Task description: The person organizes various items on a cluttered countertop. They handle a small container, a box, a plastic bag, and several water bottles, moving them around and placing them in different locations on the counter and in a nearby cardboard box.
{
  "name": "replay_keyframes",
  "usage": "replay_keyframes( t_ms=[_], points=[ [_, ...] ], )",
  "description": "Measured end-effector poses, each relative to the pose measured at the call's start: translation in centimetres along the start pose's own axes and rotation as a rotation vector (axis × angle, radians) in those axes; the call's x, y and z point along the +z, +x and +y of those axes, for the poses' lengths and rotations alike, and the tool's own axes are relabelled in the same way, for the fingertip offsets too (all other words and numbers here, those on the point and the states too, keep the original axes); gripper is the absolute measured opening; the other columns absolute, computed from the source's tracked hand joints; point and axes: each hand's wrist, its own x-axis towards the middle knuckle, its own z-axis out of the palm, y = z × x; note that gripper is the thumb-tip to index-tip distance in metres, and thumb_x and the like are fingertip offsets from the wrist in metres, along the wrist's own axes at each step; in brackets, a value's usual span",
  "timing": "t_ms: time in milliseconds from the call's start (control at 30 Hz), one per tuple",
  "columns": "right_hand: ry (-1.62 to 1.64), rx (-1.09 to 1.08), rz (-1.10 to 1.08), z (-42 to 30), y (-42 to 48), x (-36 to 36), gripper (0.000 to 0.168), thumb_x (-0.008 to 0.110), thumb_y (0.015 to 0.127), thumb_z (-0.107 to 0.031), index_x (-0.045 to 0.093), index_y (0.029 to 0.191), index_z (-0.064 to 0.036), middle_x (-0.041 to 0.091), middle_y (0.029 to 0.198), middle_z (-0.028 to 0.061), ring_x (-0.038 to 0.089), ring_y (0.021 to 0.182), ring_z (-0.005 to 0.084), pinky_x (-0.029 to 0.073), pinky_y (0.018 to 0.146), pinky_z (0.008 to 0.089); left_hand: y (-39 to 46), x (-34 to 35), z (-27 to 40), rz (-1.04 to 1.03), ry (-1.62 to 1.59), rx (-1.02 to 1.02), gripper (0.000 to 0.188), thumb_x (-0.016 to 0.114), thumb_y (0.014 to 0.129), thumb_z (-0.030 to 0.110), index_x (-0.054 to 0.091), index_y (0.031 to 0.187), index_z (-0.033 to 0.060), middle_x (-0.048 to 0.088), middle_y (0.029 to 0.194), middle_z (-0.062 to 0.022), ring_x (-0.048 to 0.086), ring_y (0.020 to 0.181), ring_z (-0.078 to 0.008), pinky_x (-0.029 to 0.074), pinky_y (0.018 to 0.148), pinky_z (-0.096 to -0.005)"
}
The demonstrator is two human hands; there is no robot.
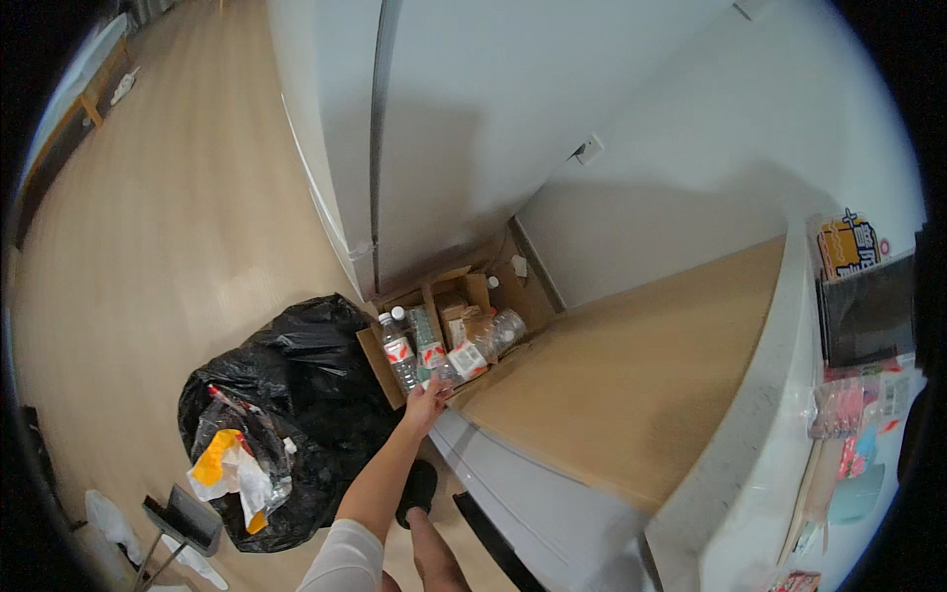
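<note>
One bare arm in a white sleeve reaches forward from the bottom. Its hand, which looks like my left hand (427,403), is at the near edge of an open cardboard box (382,370), with fingers at a clear plastic bottle (446,372); whether they grip it cannot be told. In the box lie more clear bottles, one with a white cap and a red-and-white label (399,351), and folded cardboard (451,307). To the left of the hand sits a black plastic trash bag (318,399), with crumpled wrappers (235,473) on top. My right hand is out of view.
A white cabinet (518,481) and a large cardboard sheet (629,370) border the box on the right. A countertop (747,459) holds packages. White panels rise behind, with a wall socket (590,149). A dustpan (185,522) is at lower left; a slippered foot (418,488) stands near the bag.
</note>
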Motion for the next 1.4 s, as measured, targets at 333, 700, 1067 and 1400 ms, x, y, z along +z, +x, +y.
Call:
replay_keyframes(
  t_ms=[333, 700, 1067, 1400],
  points=[
    [-0.057, 0.061, -0.014, 1.4, 3.6, -1.5, 0.05, 0.063, 0.072, -0.019, 0.038, 0.11, 0.0, 0.046, 0.106, 0.0164, 0.05, 0.09, 0.027, 0.044, 0.071, 0.0333, 14.5, -3.6, -11.8, 0.221, 0.58, 0.024, 0.062, 0.061, 0.069, 0.047, 0.053, 0.097, -0.0069, 0.058, 0.089, -0.0153, 0.055, 0.082, -0.0213, 0.043, 0.071, -0.0299],
    [-0.11, 0.052, -0.036, 1.8, 3.9, -0.2, 0.063, 0.067, 0.069, -0.023, 0.034, 0.115, 0.002, 0.044, 0.111, 0.0192, 0.05, 0.094, 0.0314, 0.044, 0.075, 0.0354, 0.4, 1.3, -4.4, 0.038, 0.48, 0.522, 0.028, 0.045, 0.086, 0.025, 0.047, 0.102, 0.002, 0.051, 0.088, -0.0085, 0.05, 0.078, -0.0144, 0.039, 0.071, -0.0261],
    [-0.854, -0.38, -0.111, 1.5, 2.6, 2.5, 0.076, 0.07, 0.065, -0.032, 0.03, 0.12, 0.002, 0.041, 0.118, 0.0227, 0.049, 0.098, 0.0358, 0.044, 0.074, 0.0411, -28.2, -2.7, 17.1, -0.871, 1.393, 0.313, 0.024, 0.055, 0.078, 0.014, 0.055, 0.1, 0.0064, 0.056, 0.082, -0.0109, 0.055, 0.074, -0.024, 0.047, 0.063, -0.0299],
    [-0.526, -0.184, -0.088, 0.0, 0.3, -0.3, 0.062, 0.063, 0.071, -0.031, 0.035, 0.117, 0.0, 0.044, 0.108, 0.0193, 0.051, 0.088, 0.0314, 0.044, 0.067, 0.0383, -9.4, -10.4, 8.7, 0.058, 0.422, 0.126, 0.028, 0.036, 0.089, 0.029, 0.049, 0.09, 0.0049, 0.044, 0.061, -0.0009, 0.04, 0.046, -0.0095, 0.035, 0.04, -0.0225]
  ],
)
